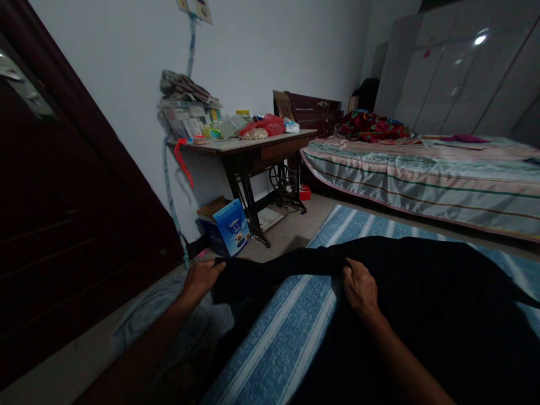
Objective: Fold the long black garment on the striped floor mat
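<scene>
A black garment [426, 292] lies spread over a blue-and-white striped cover [274, 332]; its exact kind is hard to make out in the dim light. My left hand [201, 279] is closed on the end of a narrow part of it, held out beyond the cover's left edge. Further right, my right hand [361, 286] pinches the same garment along its upper edge, above the striped cover. Between the two hands the black fabric stretches in a slightly sagging band. Grey-blue cloth [177, 315] lies below my left forearm.
Ahead stands a sewing-machine table [240, 145] with a plastic box [189, 117] and a red bag [270, 125] on top. A blue carton [231, 228] is on the floor beside its legs. A bed [422, 174] is at the right, a dark door [63, 214] at the left.
</scene>
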A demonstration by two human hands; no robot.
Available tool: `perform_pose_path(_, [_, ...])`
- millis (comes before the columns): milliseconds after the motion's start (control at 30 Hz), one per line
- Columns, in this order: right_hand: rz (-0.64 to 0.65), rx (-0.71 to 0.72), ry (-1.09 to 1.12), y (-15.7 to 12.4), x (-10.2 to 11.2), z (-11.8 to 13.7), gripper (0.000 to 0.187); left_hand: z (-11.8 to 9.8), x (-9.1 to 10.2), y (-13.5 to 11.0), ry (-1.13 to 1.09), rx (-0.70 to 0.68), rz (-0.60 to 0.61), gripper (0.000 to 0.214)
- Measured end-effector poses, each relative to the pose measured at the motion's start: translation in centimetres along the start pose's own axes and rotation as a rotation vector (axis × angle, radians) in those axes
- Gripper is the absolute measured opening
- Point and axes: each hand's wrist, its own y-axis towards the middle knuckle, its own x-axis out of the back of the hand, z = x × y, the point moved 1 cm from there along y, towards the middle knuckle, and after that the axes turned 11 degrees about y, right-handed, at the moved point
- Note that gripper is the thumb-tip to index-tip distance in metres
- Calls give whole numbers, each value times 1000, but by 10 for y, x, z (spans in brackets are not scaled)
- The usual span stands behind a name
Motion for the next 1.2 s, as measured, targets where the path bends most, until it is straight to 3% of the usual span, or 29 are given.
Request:
perform_pose_path(200, [-25,-22,62,-1,1,-4,50,-64,47,41,208,-154,-125,34])
perform_pose_path(300, [-22,-44,76,-2,2,-5,53,-67,58,45,228,-196,-142,35])
perform_pose_path(400, [-6,-43,56,-2,2,-5,53,-51,57,39,177,-155,-103,38])
perform_pose_path(600, [37,-49,10,-3,2,-6,53,-27,43,26,53,-63,-59,36])
perform_pose_path(833, [61,-70,12,-2,5,-8,60,-4,1,10,-295,151,56,18])
perform_pose_path(1067, [68,-94,-18,-3,7,-4,62,27,-31,-14,-560,328,164,31])
perform_pose_path(1200, [78,-96,-44,-4,7,-6,61,41,-42,-23,-677,374,179,27])
